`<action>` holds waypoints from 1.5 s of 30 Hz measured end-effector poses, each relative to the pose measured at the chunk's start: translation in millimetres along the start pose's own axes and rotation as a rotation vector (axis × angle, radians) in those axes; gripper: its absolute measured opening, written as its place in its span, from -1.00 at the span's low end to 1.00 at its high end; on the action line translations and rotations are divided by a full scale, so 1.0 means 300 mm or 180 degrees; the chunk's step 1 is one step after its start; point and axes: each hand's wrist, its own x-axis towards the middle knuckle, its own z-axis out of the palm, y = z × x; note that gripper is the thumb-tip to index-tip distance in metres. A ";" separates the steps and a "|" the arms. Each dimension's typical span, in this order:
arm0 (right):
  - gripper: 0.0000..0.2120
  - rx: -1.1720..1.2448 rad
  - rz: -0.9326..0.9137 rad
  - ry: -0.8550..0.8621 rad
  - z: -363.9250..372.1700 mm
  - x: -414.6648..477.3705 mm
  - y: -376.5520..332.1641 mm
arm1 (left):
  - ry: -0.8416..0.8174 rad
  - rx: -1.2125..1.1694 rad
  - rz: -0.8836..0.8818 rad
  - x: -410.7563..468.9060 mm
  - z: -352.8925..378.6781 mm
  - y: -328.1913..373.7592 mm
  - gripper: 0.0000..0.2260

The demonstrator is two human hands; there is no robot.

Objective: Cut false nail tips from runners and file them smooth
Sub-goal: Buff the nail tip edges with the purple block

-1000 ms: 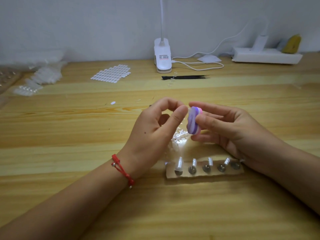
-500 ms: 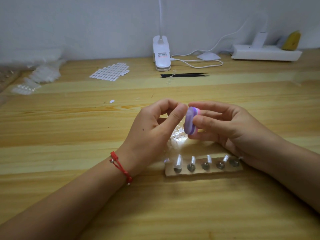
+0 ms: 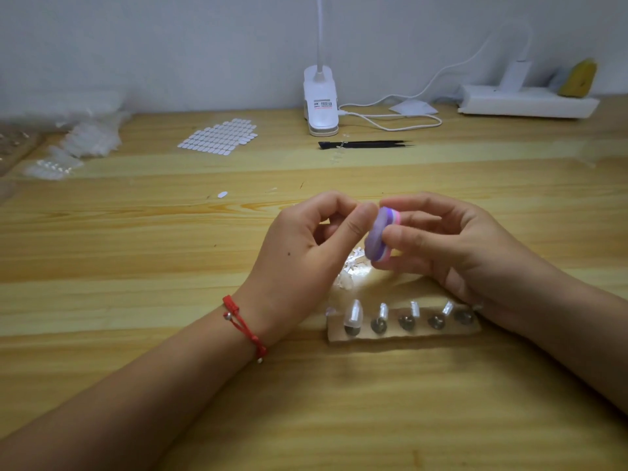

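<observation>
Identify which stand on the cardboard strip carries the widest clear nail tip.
The leftmost stand on the cardboard strip. Its nail tip is broad and rounded, while the tips on the stands to its right show only as narrow slivers.

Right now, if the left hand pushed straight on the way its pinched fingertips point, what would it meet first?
The purple filing block in the right hand; the left hand looks about touching it, though depth is unclear.

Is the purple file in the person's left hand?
No, the right hand grips the file; the left hand is beside it, fingertips pinched together.
</observation>
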 end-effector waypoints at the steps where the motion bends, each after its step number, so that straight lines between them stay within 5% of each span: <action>1: -0.75 0.0124 -0.0006 0.0047 -0.003 0.001 0.000 | 0.0014 -0.0013 0.0022 -0.002 0.001 0.000 -0.84; 45: -0.75 0.0095 -0.0004 -0.0149 -0.015 0.008 0.007 | 0.0355 -0.0092 -0.0091 -0.005 0.010 0.007 -0.76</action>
